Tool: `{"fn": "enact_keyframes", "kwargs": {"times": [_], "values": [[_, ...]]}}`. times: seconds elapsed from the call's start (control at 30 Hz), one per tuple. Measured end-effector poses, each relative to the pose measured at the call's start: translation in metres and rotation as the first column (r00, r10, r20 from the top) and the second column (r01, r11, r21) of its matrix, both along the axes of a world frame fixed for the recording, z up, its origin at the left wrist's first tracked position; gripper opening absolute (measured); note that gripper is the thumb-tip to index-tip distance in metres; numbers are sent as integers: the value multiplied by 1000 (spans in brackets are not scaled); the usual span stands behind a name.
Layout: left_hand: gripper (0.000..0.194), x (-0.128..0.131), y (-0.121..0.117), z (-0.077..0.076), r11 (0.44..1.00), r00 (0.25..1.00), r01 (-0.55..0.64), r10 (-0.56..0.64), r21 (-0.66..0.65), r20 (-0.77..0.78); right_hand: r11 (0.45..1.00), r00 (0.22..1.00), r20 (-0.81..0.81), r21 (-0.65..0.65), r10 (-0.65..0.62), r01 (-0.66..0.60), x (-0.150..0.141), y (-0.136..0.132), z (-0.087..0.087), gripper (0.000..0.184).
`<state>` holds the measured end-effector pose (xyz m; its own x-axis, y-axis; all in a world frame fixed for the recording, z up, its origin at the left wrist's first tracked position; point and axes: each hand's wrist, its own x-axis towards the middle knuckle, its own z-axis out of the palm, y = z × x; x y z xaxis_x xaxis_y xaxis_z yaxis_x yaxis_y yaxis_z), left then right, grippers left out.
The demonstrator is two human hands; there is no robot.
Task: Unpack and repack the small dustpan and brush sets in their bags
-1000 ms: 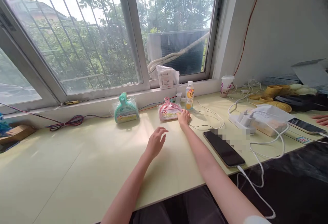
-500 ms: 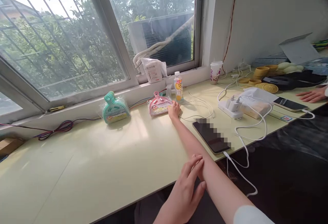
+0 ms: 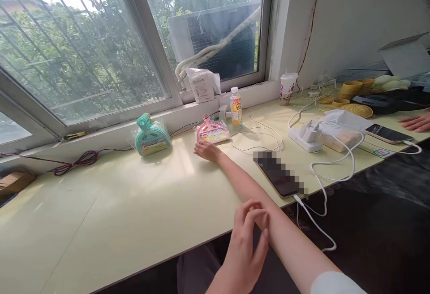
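Note:
My right hand (image 3: pixel 206 150) reaches far across the table, at the lower left corner of a pink toy-size dustpan and brush set (image 3: pixel 212 131) in clear plastic. Its fingers point left and hold nothing that I can see; whether they touch the pack is unclear. My left hand (image 3: pixel 247 240) hovers by my right forearm, fingers loosely bent and thumb apart, with nothing in it. To the left, a pack of several stacked green dustpan and brush sets (image 3: pixel 152 138) leans near the window wall. An orange-labelled drink bottle (image 3: pixel 236 109) stands right of the pink pack.
A smartphone (image 3: pixel 278 175) on a white cable lies right of my forearm. Beyond it are a white power strip (image 3: pixel 305 138), loose cables and a paper cup (image 3: pixel 288 90). Another person's hand (image 3: pixel 418 121) rests at the far right. A wrapped package (image 3: pixel 202 85) sits on the sill.
My right hand has moved left, from the right side of the pink pack to its lower left corner. My left hand's fingers have bent more. The view has shifted slightly.

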<state>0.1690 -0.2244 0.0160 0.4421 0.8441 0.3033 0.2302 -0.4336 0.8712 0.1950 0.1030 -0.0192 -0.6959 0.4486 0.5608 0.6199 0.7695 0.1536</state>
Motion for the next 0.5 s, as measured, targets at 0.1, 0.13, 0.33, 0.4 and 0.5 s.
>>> {"fn": "enact_keyframes", "kwargs": {"times": [0.1, 0.13, 0.33, 0.4, 0.5], "values": [[31, -5, -3, -6, 1000, 1000, 9, -9, -15, -23, 992, 986, -105, -22, -127, 125, 3, 2, -2, 34], [31, -7, -5, -7, 999, 999, 32, -33, -22, -23, 982, 968, -164, -51, -190, 184, 6, 3, -2, 35], [24, -42, -5, 7, 928, 915, 372, -364, 14, -177, 933, 908, -236, -188, -346, 306, 15, -3, -1, 37], [21, -65, 15, 15, 965, 935, 260, -241, 42, -260, 916, 900, -218, -230, -377, 328, 13, -7, -1, 37], [22, -114, 78, 21, 992, 972, -68, 90, 108, -215, 870, 879, -172, -317, -444, 378, 9, -13, -3, 38]]}}
